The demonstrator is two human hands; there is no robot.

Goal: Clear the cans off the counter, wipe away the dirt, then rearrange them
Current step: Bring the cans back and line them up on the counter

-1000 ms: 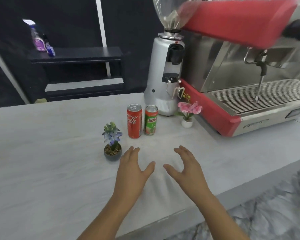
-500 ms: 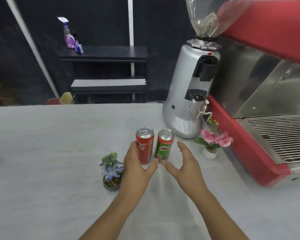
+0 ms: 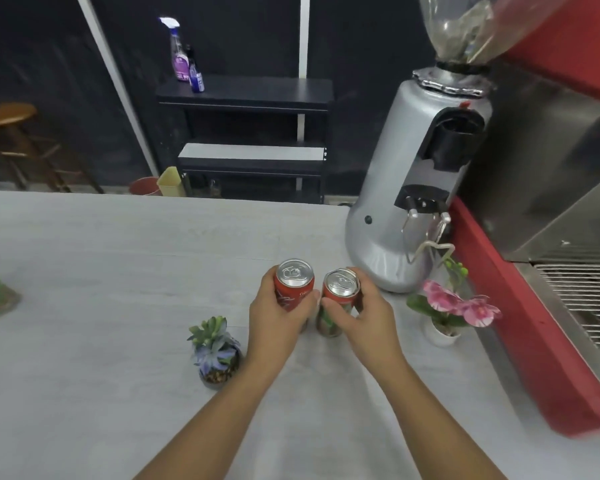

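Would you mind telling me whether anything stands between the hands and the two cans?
Nothing visible does. The left hand grips the red can and the right hand grips the green can, both upright on the counter.

- Two hands: the left hand and the right hand, side by side.
- Two cans: a red can in the left hand and a green can in the right hand.
- Two little plants: a blue plant just left of the left hand and a pink flower near the right hand, on its right.
- One silver grinder behind the right hand.
- One big red coffee machine far to the right of the right hand.
- Two bottles on one black shelf, far behind the left hand.
- One wooden stool, far back and left of the left hand.
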